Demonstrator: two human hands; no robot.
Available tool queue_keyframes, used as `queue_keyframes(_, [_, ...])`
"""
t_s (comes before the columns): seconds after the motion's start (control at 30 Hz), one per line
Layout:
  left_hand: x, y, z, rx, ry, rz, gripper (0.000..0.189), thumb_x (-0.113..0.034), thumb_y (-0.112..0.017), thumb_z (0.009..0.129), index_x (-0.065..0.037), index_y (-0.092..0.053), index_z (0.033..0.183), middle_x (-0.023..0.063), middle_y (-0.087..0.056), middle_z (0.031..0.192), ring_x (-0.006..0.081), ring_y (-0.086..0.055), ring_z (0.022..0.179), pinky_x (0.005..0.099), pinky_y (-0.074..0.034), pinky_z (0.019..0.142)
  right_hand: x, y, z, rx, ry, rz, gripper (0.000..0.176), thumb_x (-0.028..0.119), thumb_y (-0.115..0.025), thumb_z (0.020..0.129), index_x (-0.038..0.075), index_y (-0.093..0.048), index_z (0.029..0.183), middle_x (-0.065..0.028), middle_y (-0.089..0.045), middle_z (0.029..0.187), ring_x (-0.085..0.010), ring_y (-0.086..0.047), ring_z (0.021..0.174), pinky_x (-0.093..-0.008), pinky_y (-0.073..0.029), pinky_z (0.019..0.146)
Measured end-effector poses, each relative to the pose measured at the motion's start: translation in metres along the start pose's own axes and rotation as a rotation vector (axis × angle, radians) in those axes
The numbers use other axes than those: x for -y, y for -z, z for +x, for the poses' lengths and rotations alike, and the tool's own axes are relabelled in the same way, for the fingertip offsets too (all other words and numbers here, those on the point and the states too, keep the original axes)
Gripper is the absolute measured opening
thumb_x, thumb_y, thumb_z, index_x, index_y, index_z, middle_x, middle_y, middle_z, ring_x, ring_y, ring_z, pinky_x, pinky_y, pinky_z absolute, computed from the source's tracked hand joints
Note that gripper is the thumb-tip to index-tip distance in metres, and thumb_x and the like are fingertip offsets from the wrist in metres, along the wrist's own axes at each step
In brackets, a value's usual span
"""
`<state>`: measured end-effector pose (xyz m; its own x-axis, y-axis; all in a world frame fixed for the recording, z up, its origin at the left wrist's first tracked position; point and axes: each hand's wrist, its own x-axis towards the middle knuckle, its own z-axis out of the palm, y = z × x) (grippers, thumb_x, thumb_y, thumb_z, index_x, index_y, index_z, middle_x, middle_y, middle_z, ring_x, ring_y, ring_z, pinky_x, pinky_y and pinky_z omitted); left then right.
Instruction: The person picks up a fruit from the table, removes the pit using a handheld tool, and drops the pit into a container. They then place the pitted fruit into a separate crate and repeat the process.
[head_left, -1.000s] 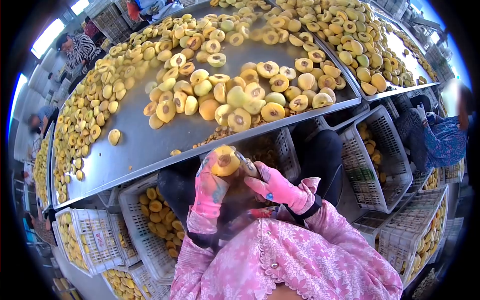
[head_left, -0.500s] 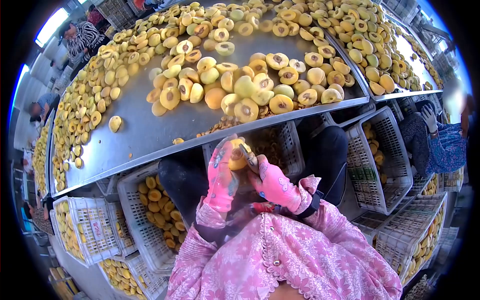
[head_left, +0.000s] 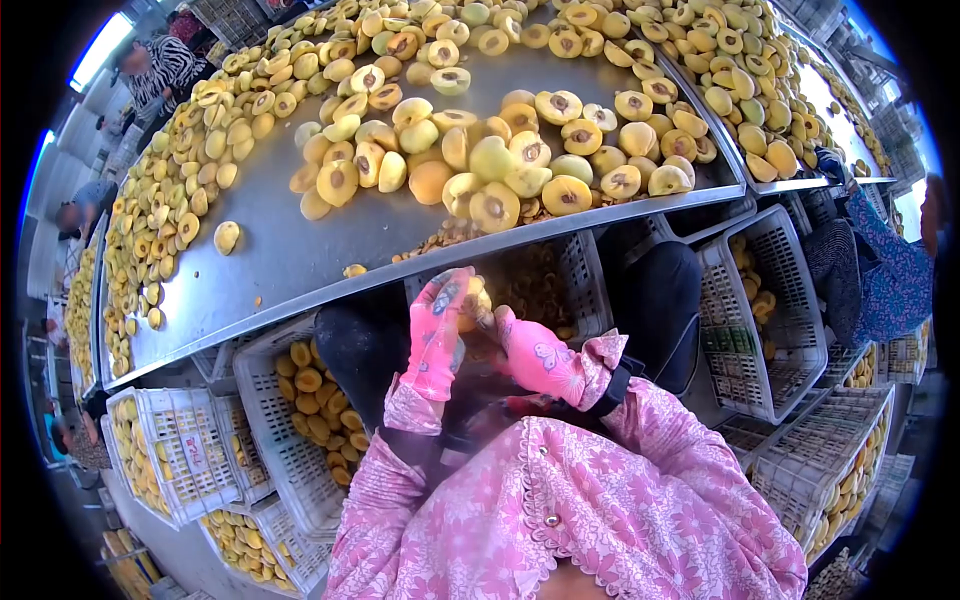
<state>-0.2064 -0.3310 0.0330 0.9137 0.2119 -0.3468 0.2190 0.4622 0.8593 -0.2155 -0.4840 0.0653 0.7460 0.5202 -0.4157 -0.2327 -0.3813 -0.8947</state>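
My left hand (head_left: 437, 335), in a pink patterned glove, holds a yellow fruit half (head_left: 474, 300) just below the table's front edge. Close beside it on the right is my right hand (head_left: 537, 352), also gloved in pink, with its fingers closed at the fruit. Whatever the right fingers grip is too small and blurred to name. Both hands are over a crate (head_left: 584, 278) with fruit pieces inside, between the knees. On the metal table (head_left: 290, 262) above the hands lies a pile of halved yellow fruit (head_left: 494, 205), several showing brown centres.
White crates of fruit stand at left (head_left: 270, 430) and right (head_left: 720, 330) of my legs. More crates (head_left: 195, 455) are stacked at the lower left. A co-worker in blue patterned clothing (head_left: 885, 280) is at the far right; another in stripes (head_left: 170, 68) is at the upper left.
The dark tool seen earlier at the fruit no longer shows clearly. My right hand has turned slightly and lowered. The co-worker at the right has moved a gloved hand up to the table.
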Motion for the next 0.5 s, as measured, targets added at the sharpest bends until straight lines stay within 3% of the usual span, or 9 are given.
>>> queue_keyframes(0.03, [0.002,0.002,0.001,-0.001,0.013,0.007,0.028,-0.02,-0.062,0.088,0.001,-0.061,0.106,0.0134,-0.065,0.099,0.0196,-0.064,0.087,0.029,-0.052,0.077,-0.007,-0.003,0.004,-0.026,0.035,0.042,0.024,0.027,-0.042,0.092,0.003,-0.048,0.09,-0.0077,-0.05,0.068,-0.0227,-0.047,0.06,-0.0328,-0.04,0.055])
queue_keyframes(0.1, [0.005,0.002,0.003,-0.018,0.022,-0.006,0.026,-0.019,-0.064,0.086,0.0,-0.062,0.104,0.012,-0.066,0.097,0.0174,-0.063,0.084,0.027,-0.051,0.075,-0.015,-0.003,0.008,-0.004,0.037,0.099,0.031,0.032,-0.038,0.096,0.005,-0.052,0.087,-0.0002,-0.049,0.067,-0.012,-0.044,0.056,-0.0277,-0.039,0.055])
queue_keyframes(0.17, [0.011,-0.001,0.001,-0.053,0.021,-0.045,0.025,-0.018,-0.068,0.084,-0.001,-0.062,0.101,0.009,-0.066,0.093,0.0128,-0.062,0.078,0.0233,-0.049,0.071,-0.008,0.003,0.006,0.095,-0.038,0.131,0.022,0.025,-0.044,0.092,0.003,-0.051,0.09,-0.0012,-0.051,0.069,-0.0118,-0.047,0.058,-0.0272,-0.041,0.056])
queue_keyframes(0.27, [0.025,0.003,0.005,-0.098,-0.033,-0.03,0.024,-0.017,-0.068,0.083,-0.001,-0.062,0.1,0.0093,-0.066,0.091,0.0137,-0.063,0.077,0.0243,-0.05,0.069,0.002,0.011,0.005,0.249,-0.141,0.177,0.016,0.014,-0.053,0.086,0.002,-0.05,0.095,-0.0027,-0.053,0.072,-0.0115,-0.05,0.061,-0.0266,-0.043,0.058])
queue_keyframes(0.37, [0.038,0.01,0.008,-0.104,-0.041,0.018,0.027,-0.021,-0.063,0.087,0.001,-0.063,0.102,0.0144,-0.066,0.096,0.0196,-0.065,0.08,0.0298,-0.053,0.072,-0.004,0.013,0.007,0.26,-0.148,0.137,0.019,0.015,-0.054,0.084,0.002,-0.049,0.097,-0.0039,-0.054,0.073,-0.0124,-0.051,0.059,-0.028,-0.043,0.053])
queue_keyframes(0.47, [0.033,0.015,0.006,0.006,0.161,0.056,0.027,-0.022,-0.063,0.087,0.0,-0.063,0.102,0.0142,-0.066,0.093,0.0199,-0.065,0.079,0.0301,-0.053,0.07,-0.028,0.008,0.013,0.212,0.012,-0.088,0.015,0.015,-0.054,0.085,0.004,-0.048,0.093,-0.0024,-0.053,0.07,-0.0103,-0.049,0.054,-0.0259,-0.039,0.046])
queue_keyframes(0.5, [0.032,0.015,0.005,0.004,0.172,0.053,0.028,-0.023,-0.063,0.087,0.0,-0.061,0.104,0.0143,-0.066,0.092,0.0197,-0.065,0.078,0.0304,-0.054,0.068,-0.032,0.011,0.013,0.303,-0.1,0.117,0.013,0.016,-0.054,0.085,0.005,-0.048,0.091,-0.0016,-0.053,0.07,-0.0091,-0.048,0.053,-0.0247,-0.038,0.046])
